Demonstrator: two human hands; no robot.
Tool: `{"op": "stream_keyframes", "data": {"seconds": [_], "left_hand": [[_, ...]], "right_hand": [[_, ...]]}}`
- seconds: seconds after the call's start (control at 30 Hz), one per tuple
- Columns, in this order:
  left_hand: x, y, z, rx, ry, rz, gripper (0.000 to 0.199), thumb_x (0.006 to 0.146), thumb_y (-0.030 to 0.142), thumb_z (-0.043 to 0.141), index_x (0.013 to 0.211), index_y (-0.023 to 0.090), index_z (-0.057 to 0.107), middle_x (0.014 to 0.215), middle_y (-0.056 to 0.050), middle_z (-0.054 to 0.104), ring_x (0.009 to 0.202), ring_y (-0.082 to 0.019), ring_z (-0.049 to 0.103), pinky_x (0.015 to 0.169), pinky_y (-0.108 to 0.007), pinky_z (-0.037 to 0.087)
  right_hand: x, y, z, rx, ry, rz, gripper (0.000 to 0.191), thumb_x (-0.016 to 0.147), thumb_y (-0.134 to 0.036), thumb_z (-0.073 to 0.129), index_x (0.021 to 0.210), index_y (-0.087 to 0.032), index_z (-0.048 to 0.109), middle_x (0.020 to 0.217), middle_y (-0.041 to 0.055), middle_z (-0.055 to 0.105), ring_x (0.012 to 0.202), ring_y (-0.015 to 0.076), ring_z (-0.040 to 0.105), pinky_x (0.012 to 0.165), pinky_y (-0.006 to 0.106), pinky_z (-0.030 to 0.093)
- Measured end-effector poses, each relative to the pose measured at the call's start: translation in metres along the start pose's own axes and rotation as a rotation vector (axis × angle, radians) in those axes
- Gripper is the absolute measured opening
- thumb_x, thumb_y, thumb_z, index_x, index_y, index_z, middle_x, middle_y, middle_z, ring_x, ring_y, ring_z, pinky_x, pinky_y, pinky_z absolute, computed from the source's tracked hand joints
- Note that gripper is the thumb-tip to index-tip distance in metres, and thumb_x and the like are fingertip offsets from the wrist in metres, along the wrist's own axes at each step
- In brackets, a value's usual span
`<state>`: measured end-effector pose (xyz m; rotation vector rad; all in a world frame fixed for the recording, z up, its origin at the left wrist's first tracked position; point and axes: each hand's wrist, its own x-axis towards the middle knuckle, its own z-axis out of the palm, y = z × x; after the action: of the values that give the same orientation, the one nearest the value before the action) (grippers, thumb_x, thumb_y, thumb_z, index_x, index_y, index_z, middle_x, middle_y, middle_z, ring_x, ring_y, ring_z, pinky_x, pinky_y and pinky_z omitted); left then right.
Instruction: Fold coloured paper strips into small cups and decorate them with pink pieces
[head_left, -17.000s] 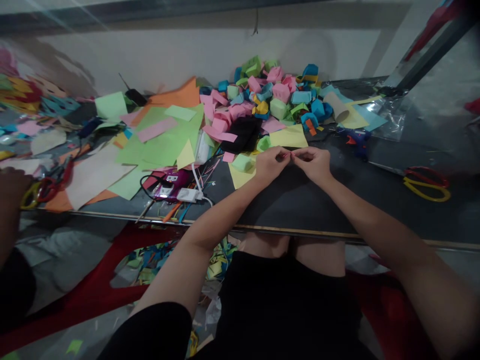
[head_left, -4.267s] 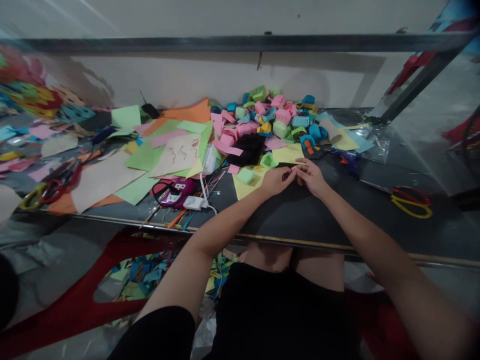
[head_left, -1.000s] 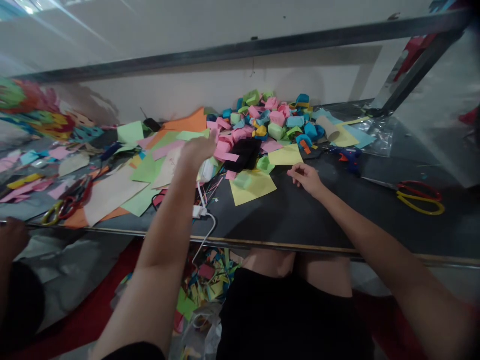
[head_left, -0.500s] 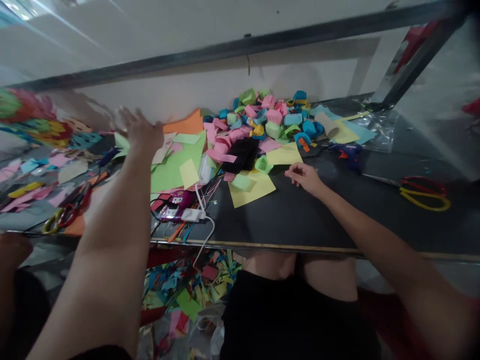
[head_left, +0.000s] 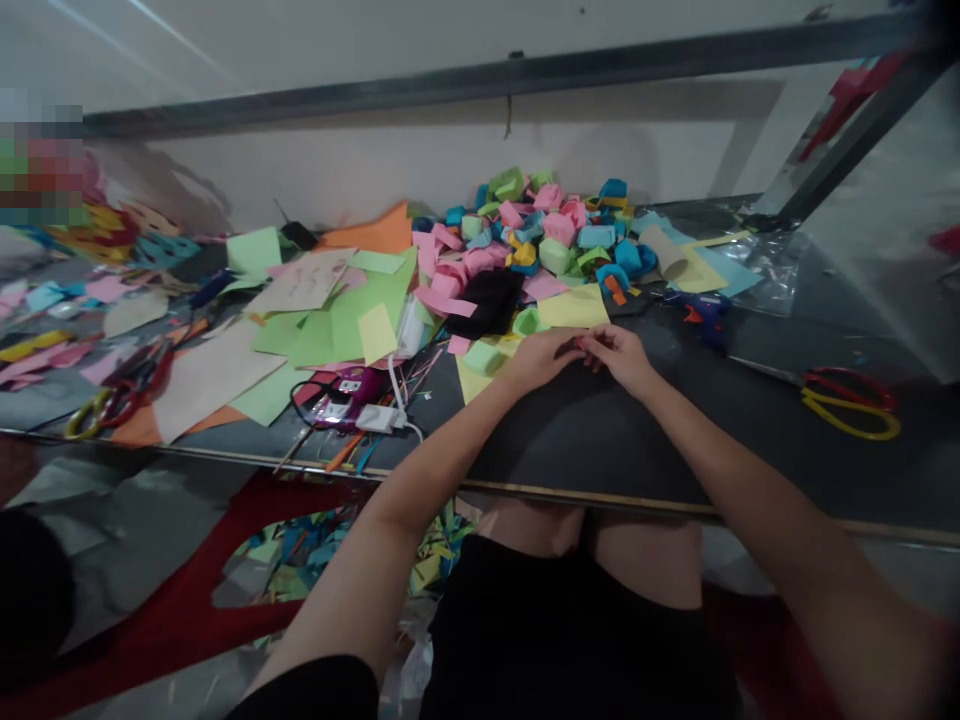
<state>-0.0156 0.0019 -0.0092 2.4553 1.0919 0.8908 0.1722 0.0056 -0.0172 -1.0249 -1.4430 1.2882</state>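
Pinching a pink scrap point(head_left: 582, 343), mostly hidden, at my twelve o'clock

At nine, a co-worker's arm point(head_left: 13, 468), blurred and cut off; at twelve, my left hand point(head_left: 538, 362) curls against the scrap, its pinch too screened to tell, while my right hand point(head_left: 624, 358) nips it; at two, scissors point(head_left: 814, 380), their blade dim
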Motion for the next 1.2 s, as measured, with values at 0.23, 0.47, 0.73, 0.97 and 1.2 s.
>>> {"op": "stream_keyframes", "data": {"seconds": [0.23,0.47,0.73,0.97,1.2], "left_hand": [[0.001,-0.006,0.007,0.075,0.079,-0.092,0.025,0.096,0.021,0.061,0.12,0.019,0.067,0.121,-0.011,0.072,0.118,-0.023,0.064,0.104,-0.038,0.05],[-0.006,-0.005,0.006,0.04,0.181,-0.171,0.012,0.097,0.03,0.064,0.103,0.023,0.071,0.105,-0.008,0.075,0.102,-0.02,0.066,0.098,-0.037,0.051],[-0.007,-0.011,0.008,-0.006,0.143,-0.094,0.022,0.09,0.035,0.075,0.109,0.024,0.07,0.104,-0.007,0.076,0.104,-0.021,0.069,0.099,-0.037,0.051],[-0.008,-0.001,-0.001,0.136,0.259,-0.191,0.032,0.089,0.047,0.074,0.109,0.022,0.068,0.115,-0.011,0.074,0.123,-0.03,0.064,0.11,-0.045,0.044],[-0.011,-0.032,-0.018,0.326,0.545,-0.499,0.039,0.09,0.044,0.066,0.121,0.021,0.06,0.126,-0.016,0.069,0.134,-0.035,0.053,0.113,-0.051,0.042]], "right_hand": [[-0.001,0.003,-0.001,-0.051,0.005,-0.003,0.056,0.066,-0.066,0.085,0.093,-0.021,0.066,0.08,0.0033,0.07,0.059,0.0118,0.061,0.046,0.024,0.049],[-0.002,0.002,-0.006,-0.011,0.055,-0.013,0.049,0.068,-0.058,0.086,0.095,-0.022,0.067,0.088,0.0031,0.071,0.062,0.0112,0.062,0.046,0.023,0.05],[0.0,0.007,-0.008,-0.052,-0.025,0.069,0.044,0.076,-0.052,0.078,0.105,-0.019,0.074,0.094,0.0088,0.076,0.068,0.0168,0.068,0.052,0.028,0.053],[-0.003,-0.005,-0.031,-0.581,0.439,-0.162,0.041,0.091,-0.05,0.064,0.117,-0.02,0.073,0.102,0.0124,0.076,0.088,0.0275,0.07,0.076,0.041,0.059],[-0.005,-0.022,-0.116,-1.032,0.966,-0.117,0.051,0.096,-0.052,0.055,0.13,-0.014,0.057,0.13,0.0257,0.06,0.13,0.0409,0.054,0.106,0.065,0.043]]}}
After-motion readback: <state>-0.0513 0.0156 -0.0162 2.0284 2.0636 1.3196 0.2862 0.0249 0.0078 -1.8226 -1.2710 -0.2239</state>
